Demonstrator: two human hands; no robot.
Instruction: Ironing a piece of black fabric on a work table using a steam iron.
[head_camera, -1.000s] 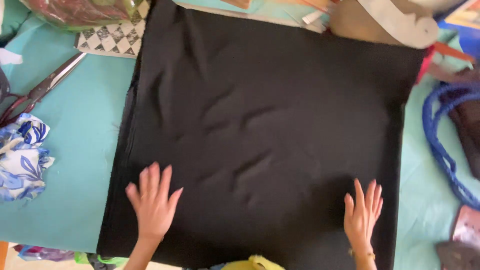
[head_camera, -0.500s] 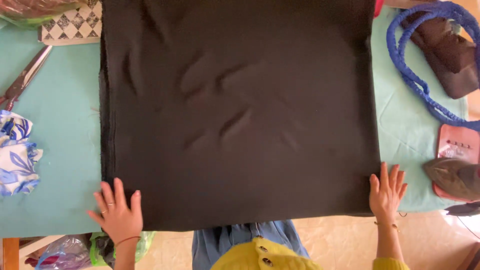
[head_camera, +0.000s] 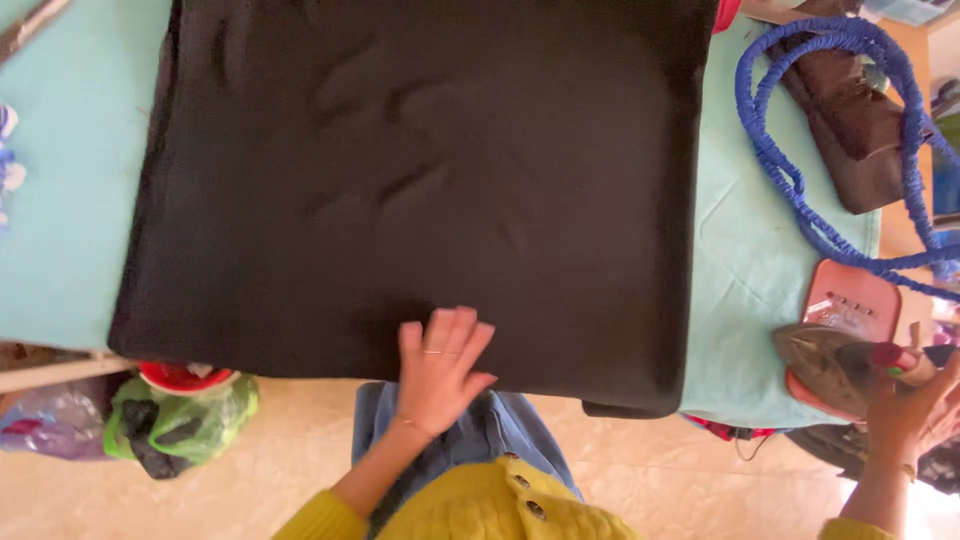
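A large black fabric (head_camera: 420, 180) lies spread over a table with a light teal cover (head_camera: 760, 260). My left hand (head_camera: 441, 365) rests flat, fingers apart, on the fabric's near edge around the middle. My right hand (head_camera: 915, 410) is off to the right at the table's near corner, its fingers curled at the handle of a clothes iron (head_camera: 835, 360) that sits on a reddish iron rest (head_camera: 850, 300). Whether the fingers fully close on the handle I cannot tell.
A blue braided cord (head_camera: 800, 170) loops around a dark brown object (head_camera: 845, 130) at the far right. Under the table's left end are a green plastic bag (head_camera: 185, 425) and a red bowl (head_camera: 185, 377). Blue-and-white cloth (head_camera: 10, 160) lies at the left edge.
My left hand moved from the fabric's left near corner to its middle near edge. My right hand left the fabric's right corner and went to the iron. The view shifted left.
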